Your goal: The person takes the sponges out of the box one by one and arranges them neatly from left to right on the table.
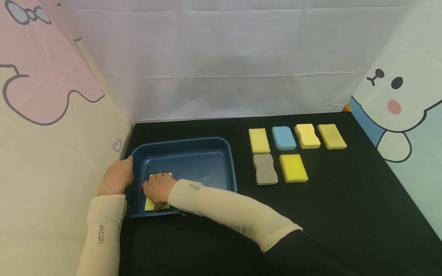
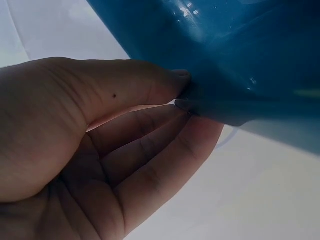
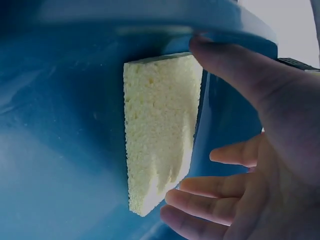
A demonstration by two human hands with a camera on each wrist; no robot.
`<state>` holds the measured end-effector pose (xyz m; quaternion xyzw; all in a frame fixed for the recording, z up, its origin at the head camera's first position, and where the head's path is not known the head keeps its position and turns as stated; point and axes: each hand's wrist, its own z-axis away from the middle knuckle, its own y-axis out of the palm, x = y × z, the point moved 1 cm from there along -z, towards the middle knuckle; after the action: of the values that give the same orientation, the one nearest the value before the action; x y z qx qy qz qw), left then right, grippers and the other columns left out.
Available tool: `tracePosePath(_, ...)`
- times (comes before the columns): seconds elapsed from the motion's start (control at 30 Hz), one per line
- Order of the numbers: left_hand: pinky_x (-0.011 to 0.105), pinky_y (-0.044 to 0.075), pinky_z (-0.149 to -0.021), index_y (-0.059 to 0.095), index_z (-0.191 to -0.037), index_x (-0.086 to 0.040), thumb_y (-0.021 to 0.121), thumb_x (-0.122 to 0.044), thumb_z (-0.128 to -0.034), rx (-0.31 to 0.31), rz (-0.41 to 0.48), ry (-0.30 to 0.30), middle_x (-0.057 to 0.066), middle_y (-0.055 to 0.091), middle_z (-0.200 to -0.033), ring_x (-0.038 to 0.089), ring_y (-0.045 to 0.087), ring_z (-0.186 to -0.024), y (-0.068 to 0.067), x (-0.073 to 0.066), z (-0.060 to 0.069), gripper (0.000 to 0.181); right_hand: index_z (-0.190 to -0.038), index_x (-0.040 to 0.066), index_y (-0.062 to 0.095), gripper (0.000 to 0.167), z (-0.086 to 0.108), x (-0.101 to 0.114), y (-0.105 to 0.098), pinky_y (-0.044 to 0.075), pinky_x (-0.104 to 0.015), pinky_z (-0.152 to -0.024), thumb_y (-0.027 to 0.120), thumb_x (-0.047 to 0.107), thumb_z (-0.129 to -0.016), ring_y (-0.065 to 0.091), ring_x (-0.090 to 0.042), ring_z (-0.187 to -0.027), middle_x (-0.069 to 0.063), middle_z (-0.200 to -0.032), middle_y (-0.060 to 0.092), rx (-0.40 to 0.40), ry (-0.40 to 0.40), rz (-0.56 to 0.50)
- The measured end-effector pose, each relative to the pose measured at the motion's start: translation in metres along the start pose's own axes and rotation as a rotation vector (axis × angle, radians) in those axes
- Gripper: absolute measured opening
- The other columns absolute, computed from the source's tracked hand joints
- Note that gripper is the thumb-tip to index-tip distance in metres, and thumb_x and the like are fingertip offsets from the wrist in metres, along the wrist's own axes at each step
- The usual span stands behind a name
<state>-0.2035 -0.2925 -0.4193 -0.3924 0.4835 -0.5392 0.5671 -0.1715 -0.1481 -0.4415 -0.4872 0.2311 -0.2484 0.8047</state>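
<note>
My left hand grips the left rim of a dark blue rectangular tray. In the left wrist view its thumb lies on one side of the rim and the fingers on the other. A pale yellow sponge lies on the tray's floor near the left front corner. Over it reaches my right hand, hiding part of it in the head view. Seen from the right wrist, the fingers are spread and fairly straight beside the sponge, not curled round it. The thumb is near its upper corner.
Right of the tray, several sponges lie in two rows on the black tabletop. The back row has yellow sponges and a blue sponge; a grey sponge and a bright yellow sponge form the front row.
</note>
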Motion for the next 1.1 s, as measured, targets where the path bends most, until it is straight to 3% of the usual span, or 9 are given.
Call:
tracePosePath(0.27,0.062,0.053,-0.077,0.039,-0.136,0.024,0.051,0.007,-0.0956,-0.003,-0.014,0.01,0.046,0.054,-0.115,0.052,0.062,-0.087,0.002,0.0,-0.002,0.045,-0.147,0.033,0.038,0.072,-0.007,0.005,0.0,0.046,-0.033,-0.096,0.069,0.055,-0.086,0.046,-0.015,-0.118,0.005,-0.135,0.048,0.068,0.017,0.014)
tracePosePath(0.47,0.057,0.054,-0.068,0.039,-0.136,0.024,0.049,0.007,-0.0958,-0.013,-0.013,0.024,0.045,0.056,-0.11,0.048,0.062,-0.08,0.004,0.004,-0.004,0.044,-0.15,0.034,0.036,0.076,-0.01,0.003,0.002,0.033,-0.045,-0.111,0.07,0.053,-0.086,0.041,-0.027,-0.128,0.002,-0.144,0.04,0.063,0.026,0.071)
tracePosePath(0.73,0.055,0.054,-0.068,0.038,-0.137,0.023,0.05,0.007,-0.0955,0.004,-0.001,0.003,0.045,0.055,-0.114,0.044,0.061,-0.077,0.003,0.004,-0.003,0.047,-0.15,0.032,0.036,0.07,-0.009,0.003,0.006,0.035,-0.049,-0.109,0.067,0.048,-0.089,0.044,-0.034,-0.127,0.001,-0.137,0.038,0.029,0.042,0.086)
tracePosePath(0.83,0.051,0.054,-0.065,0.036,-0.139,0.022,0.05,0.007,-0.0957,0.02,0.006,-0.01,0.045,0.054,-0.115,0.042,0.06,-0.075,0.003,0.003,-0.003,0.048,-0.151,0.031,0.034,0.067,-0.008,0.002,0.009,0.038,-0.047,-0.107,0.063,0.047,-0.093,0.046,-0.035,-0.126,-0.002,-0.142,0.035,0.011,0.054,0.089)
tracePosePath(0.97,0.051,0.053,-0.065,0.036,-0.139,0.022,0.051,0.007,-0.0954,0.024,0.01,-0.013,0.045,0.054,-0.116,0.04,0.059,-0.074,0.003,0.004,-0.003,0.049,-0.153,0.029,0.029,0.075,-0.01,0.002,0.01,0.038,-0.046,-0.107,0.064,0.051,-0.091,0.044,-0.035,-0.13,-0.011,-0.153,0.03,0.019,0.061,0.094)
tracePosePath(1.1,0.052,0.055,-0.067,0.035,-0.14,0.022,0.052,0.008,-0.0951,0.024,0.016,-0.014,0.045,0.052,-0.12,0.039,0.059,-0.074,0.003,0.003,-0.003,0.05,-0.154,0.025,0.024,0.086,-0.014,0.001,0.012,0.036,-0.046,-0.109,0.066,0.058,-0.086,0.041,-0.035,-0.134,-0.016,-0.155,0.032,0.049,0.066,0.103)
